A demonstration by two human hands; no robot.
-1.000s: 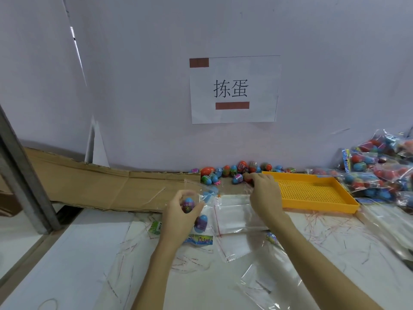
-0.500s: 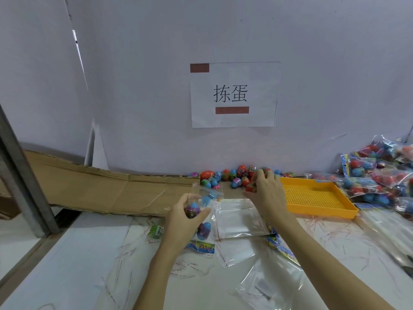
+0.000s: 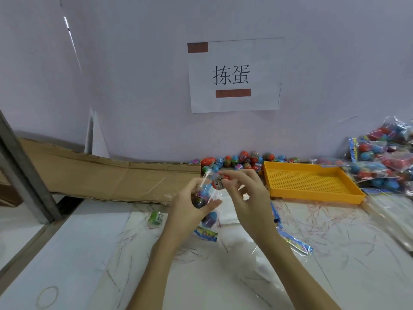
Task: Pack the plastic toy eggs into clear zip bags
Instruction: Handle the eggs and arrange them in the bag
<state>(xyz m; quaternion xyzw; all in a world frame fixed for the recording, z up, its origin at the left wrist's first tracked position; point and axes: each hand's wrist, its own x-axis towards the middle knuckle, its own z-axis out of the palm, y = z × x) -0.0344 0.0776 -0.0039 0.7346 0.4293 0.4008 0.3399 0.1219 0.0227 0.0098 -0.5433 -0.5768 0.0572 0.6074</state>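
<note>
Red egg (image 3: 220, 181) sits pinched in the right hand (image 3: 248, 198) at the mouth of the bag (image 3: 206, 193), which the left hand (image 3: 190, 206) grips upright, likely so it drops in beside 2 eggs.

Yellow perforated tray (image 3: 311, 182) at right, flattened cardboard (image 3: 107, 175) at left, paper sign (image 3: 235, 74) (printed characters) on wall

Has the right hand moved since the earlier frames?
Yes. The right hand has left the loose eggs by the wall, coming toward the left hand, and now pinches a red egg.
</note>
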